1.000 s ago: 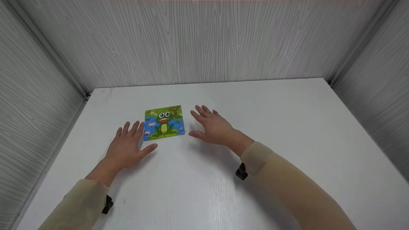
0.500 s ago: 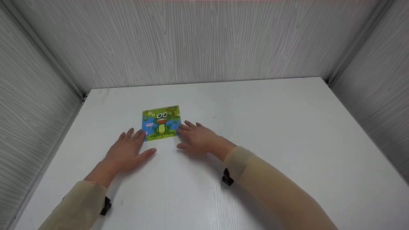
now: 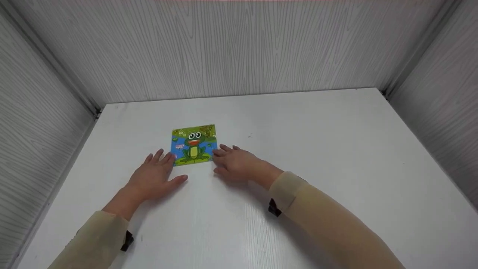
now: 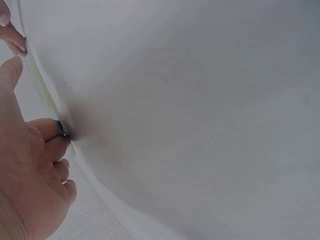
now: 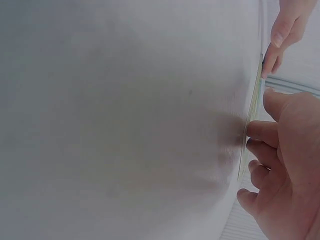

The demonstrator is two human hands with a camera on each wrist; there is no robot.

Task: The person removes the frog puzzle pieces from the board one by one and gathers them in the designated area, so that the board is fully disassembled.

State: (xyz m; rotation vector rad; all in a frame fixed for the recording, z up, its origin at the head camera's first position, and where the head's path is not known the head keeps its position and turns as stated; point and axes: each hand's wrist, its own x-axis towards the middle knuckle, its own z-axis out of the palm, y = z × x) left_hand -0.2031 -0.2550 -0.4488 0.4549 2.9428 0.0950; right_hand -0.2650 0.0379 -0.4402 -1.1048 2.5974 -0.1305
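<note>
A thin square frog picture board [image 3: 194,149], with a green frog on a blue and green ground, lies flat on the white table. My left hand [image 3: 153,179] is spread at its lower left corner, index fingertip right at the edge and thumb held out to the side. At the lower right edge, my right hand [image 3: 237,164] touches the board with its fingertips, fingers mostly straight. The left wrist view shows the board edge-on as a thin strip [image 4: 44,92], with left fingers [image 4: 47,129] against it. From the right wrist, right fingers [image 5: 262,132] meet the strip's near end.
The white table [image 3: 317,142] extends around the board. A grey wood-grain panel [image 3: 239,48] rises behind it, and similar side panels stand at left [image 3: 37,112] and right [image 3: 437,101]. Both sleeves carry a small black wrist device.
My right hand has come left and nearer, from apart to touching the board's right edge. The left hand has drawn slightly back to the lower corner. Lately the board has shifted slightly right.
</note>
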